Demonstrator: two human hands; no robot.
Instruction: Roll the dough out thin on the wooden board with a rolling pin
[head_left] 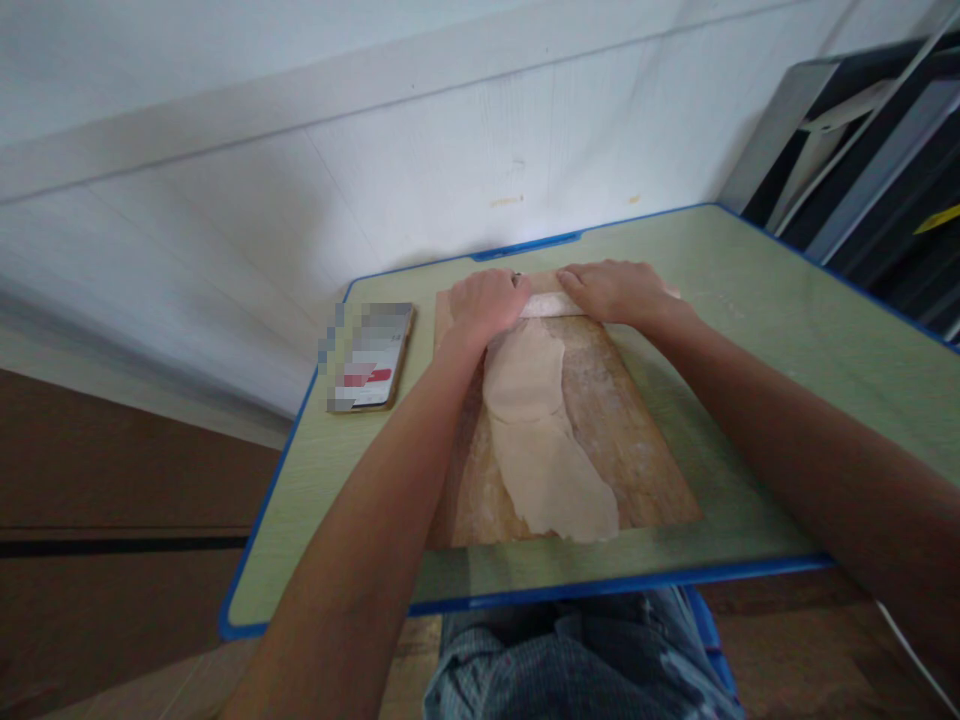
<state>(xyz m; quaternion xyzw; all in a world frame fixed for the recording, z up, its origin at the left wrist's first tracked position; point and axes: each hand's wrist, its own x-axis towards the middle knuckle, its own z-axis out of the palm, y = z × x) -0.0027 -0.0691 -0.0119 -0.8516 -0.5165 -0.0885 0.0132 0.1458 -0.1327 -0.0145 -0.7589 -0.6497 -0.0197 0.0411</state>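
A rolling pin (pixel 553 305), whitened as if with flour, lies crosswise near the far end of a wooden board (pixel 630 430). My left hand (pixel 491 300) is closed over its left part, and my right hand (pixel 611 290) is closed over its right part. Only the pin's middle shows between them, and a small tip past my right hand. A long, thin sheet of dough (pixel 551 450) stretches along the board from just below the pin towards me. Its edges are uneven, and a crease crosses it about midway. The near end reaches close to the board's front edge.
The board rests on a light green table (pixel 757 290) with a blue rim. Left of the board lies a phone (pixel 375 355), its screen partly blurred. A white wall (pixel 450 150) stands behind the table. Dark flat panels (pixel 870 150) lean at the right.
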